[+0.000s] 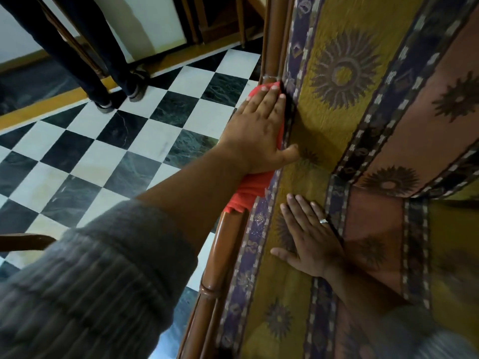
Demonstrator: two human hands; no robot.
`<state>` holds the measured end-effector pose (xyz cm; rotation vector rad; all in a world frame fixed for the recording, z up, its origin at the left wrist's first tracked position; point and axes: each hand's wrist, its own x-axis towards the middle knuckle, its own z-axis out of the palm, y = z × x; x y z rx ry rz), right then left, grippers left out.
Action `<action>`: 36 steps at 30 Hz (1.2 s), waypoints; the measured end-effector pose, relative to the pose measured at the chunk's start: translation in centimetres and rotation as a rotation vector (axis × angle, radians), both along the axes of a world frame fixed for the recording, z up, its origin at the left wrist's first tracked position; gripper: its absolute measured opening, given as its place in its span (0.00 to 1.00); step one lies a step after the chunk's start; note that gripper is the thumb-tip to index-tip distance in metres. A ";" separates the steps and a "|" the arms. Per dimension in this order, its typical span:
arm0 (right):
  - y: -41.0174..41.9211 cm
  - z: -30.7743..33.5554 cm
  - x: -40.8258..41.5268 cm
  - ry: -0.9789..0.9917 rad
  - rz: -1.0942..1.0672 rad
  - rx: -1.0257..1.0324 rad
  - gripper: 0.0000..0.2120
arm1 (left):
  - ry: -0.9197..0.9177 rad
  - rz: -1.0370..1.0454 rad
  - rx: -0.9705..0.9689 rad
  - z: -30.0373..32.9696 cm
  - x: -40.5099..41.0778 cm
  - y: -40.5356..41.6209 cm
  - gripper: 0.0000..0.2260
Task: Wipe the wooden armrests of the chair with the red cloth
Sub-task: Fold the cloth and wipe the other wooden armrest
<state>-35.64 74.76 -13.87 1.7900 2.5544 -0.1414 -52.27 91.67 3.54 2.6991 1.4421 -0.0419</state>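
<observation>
The chair's wooden armrest (222, 246) runs from bottom centre up to the top, beside the patterned yellow, purple and rust cushion (337, 120). The red cloth (249, 193) is draped over the armrest's middle. My left hand (255, 128) lies flat on top of the cloth and presses it to the wood, thumb hooked toward the cushion, with cloth showing beyond the fingertips and below the wrist. My right hand (309, 238), wearing a ring, rests flat and open on the seat cushion, fingers spread.
A black-and-white checkered floor (108, 151) lies left of the chair. A person's legs (85, 63) in dark trousers stand at the upper left. Wooden furniture (220, 19) is at the top, and another wooden piece (24, 240) juts in at the left edge.
</observation>
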 end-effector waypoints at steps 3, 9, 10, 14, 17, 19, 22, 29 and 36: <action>-0.1 -0.3 -0.1 -0.016 0.010 -0.001 0.50 | -0.042 0.009 -0.025 -0.2 -1.4 -3.2 0.46; -0.3 -0.1 -0.3 -0.021 -0.009 -0.050 0.50 | -0.030 0.004 -0.095 -0.5 -3.6 -9.8 0.46; 0.0 0.0 -0.4 -0.022 -0.020 -0.061 0.50 | -0.032 0.007 -0.093 -0.4 -3.5 -9.4 0.45; -0.7 0.2 -0.8 0.005 -0.072 -0.047 0.50 | -0.036 -0.006 -0.073 -0.8 -3.0 -7.9 0.42; -1.4 0.4 -1.0 0.005 -0.098 -0.049 0.50 | -0.061 0.009 -0.063 -1.2 -3.1 -8.6 0.42; -1.5 0.6 -1.2 0.001 -0.117 -0.084 0.50 | -0.126 0.033 -0.080 -1.0 -3.6 -9.8 0.43; -2.1 0.8 -1.7 0.014 -0.164 -0.125 0.50 | -0.194 0.033 -0.092 -0.9 -5.3 -14.0 0.42; -5.2 0.1 -3.1 0.003 -0.235 -0.148 0.51 | -0.193 -0.024 -0.120 -2.1 -9.3 -22.7 0.39; -6.3 -0.3 -3.3 0.027 -0.239 -0.120 0.49 | -0.109 0.000 -0.070 -2.1 -8.5 -22.2 0.40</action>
